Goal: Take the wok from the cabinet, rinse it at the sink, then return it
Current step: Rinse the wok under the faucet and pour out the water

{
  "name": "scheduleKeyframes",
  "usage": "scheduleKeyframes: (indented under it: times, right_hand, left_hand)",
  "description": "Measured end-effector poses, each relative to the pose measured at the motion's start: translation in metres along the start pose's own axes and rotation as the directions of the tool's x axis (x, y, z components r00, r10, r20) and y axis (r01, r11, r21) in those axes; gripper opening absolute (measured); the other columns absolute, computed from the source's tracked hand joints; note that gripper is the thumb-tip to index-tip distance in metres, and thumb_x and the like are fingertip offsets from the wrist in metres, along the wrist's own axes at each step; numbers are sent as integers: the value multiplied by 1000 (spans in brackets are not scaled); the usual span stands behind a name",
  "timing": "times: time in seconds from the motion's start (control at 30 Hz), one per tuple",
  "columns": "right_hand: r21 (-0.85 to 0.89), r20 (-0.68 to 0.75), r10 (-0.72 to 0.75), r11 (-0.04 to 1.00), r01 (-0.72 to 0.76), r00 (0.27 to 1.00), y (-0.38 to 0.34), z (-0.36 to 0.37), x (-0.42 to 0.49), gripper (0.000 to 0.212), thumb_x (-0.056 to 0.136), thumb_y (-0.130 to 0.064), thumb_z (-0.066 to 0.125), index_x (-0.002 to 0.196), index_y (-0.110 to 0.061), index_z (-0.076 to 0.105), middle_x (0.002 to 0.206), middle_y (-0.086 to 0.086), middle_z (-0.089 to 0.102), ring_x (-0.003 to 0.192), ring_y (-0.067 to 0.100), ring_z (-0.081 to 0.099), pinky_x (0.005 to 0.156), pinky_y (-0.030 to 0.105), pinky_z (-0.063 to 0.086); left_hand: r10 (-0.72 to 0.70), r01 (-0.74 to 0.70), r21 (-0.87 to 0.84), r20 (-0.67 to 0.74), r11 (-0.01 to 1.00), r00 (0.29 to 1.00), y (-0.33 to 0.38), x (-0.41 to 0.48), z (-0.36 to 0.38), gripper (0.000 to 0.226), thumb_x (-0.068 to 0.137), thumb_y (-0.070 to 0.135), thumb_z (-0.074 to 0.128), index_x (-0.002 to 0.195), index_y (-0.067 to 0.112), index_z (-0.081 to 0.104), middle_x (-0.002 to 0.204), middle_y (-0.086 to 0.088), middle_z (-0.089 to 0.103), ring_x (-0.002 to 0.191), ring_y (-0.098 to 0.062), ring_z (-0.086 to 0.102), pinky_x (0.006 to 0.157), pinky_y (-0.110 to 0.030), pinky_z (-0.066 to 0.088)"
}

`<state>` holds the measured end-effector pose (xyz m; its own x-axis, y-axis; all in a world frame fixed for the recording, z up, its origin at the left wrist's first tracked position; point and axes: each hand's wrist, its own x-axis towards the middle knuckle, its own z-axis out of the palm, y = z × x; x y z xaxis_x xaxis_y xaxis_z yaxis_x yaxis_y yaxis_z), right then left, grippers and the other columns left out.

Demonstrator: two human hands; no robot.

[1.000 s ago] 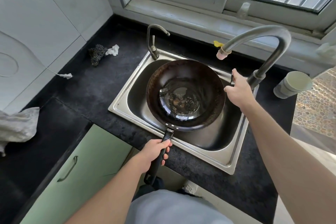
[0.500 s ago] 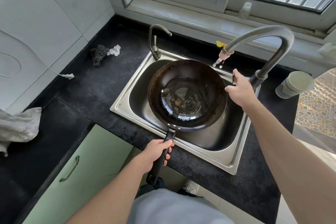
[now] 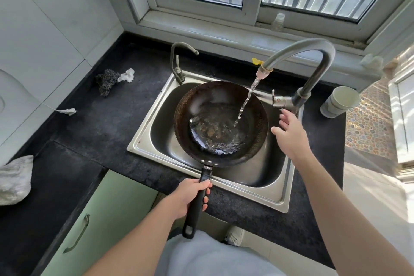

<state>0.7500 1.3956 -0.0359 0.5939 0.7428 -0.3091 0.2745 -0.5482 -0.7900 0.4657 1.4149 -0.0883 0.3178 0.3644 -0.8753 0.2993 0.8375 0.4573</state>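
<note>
A dark round wok hangs over the steel sink, with brown residue and pooled water in its bottom. My left hand is shut on its long black handle at the sink's front edge. The tall curved faucet pours a thin stream of water into the right half of the wok. My right hand is open, fingers spread, just below the faucet lever and beside the wok's right rim, touching neither.
A small second tap stands at the sink's back left. On the black countertop lie a steel scrubber with a white scrap, and a grey cloth at far left. A paper cup sits right of the faucet. Green cabinet doors are below.
Water started running from the faucet into the wok. My right hand let go of the faucet lever and dropped slightly away, now open. The left hand kept its hold on the handle.
</note>
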Motion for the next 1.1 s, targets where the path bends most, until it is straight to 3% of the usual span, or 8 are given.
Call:
scheduleKeyframes:
  times: [0.13,0.37,0.5,0.6,0.7,0.83,1.0,1.1]
  right_hand:
    - [-15,-26,39,999,-40,999,7,30,-51,52,96,-10,59,145,-15,44,129,3,63,114,19,62,103,35,48]
    - [30,6,193,981,-193,981,10,116,-145,16,92,-26,68,103,-21,58,94,-7,68,88,13,65,74,19,49]
    - [-70,84,328,944,-323,941,15,150,-170,29,81,-51,73,84,-26,58,78,-10,66,73,3,61,62,14,44]
    - [-90,220,444,896,-435,869,20,171,-176,41,73,-64,69,80,-25,61,76,-5,71,73,12,69,70,28,58]
    - [187,347,471,813,-552,811,12,189,-176,19,85,-38,72,80,-20,67,65,-6,71,63,7,68,64,26,55]
    - [512,369,549,553,-657,750,-5,205,-169,8,90,-5,59,96,-2,65,64,12,64,54,23,61,52,35,54]
    - [405,56,551,750,-523,833,0,227,-174,13,95,-13,52,86,-8,60,52,0,52,41,13,47,44,29,42]
    - [371,-2,498,806,-462,867,4,230,-178,23,99,-21,52,81,-9,61,50,-1,52,39,13,47,41,28,41]
  left_hand:
    - [-31,30,9,92,1000,995,8,1,-6,14,97,12,57,99,-1,63,76,-8,60,59,-20,55,60,-33,53]
    - [-46,20,143,185,990,982,17,14,-21,25,92,14,66,109,-5,67,94,-12,75,88,-24,75,86,-37,58]
    - [-73,32,173,241,984,968,17,23,-29,27,91,16,67,111,-2,68,96,-10,77,92,-22,73,79,-34,58]
    - [-68,33,136,257,990,964,16,29,-32,24,91,12,67,111,-2,67,100,-12,77,98,-23,73,85,-38,59]
    - [-82,45,147,259,988,962,16,32,-33,24,90,12,67,109,-4,67,107,-16,75,99,-24,72,83,-37,59]
    - [-101,43,219,259,975,961,17,33,-34,25,90,16,68,104,-3,72,107,-17,75,90,-25,72,63,-29,57]
    - [-116,57,191,312,980,943,19,34,-38,25,90,13,68,106,-6,71,107,-18,74,100,-28,71,90,-38,58]
    - [-110,58,162,338,985,935,17,34,-39,23,90,10,67,107,-6,71,108,-18,74,105,-27,71,94,-40,55]
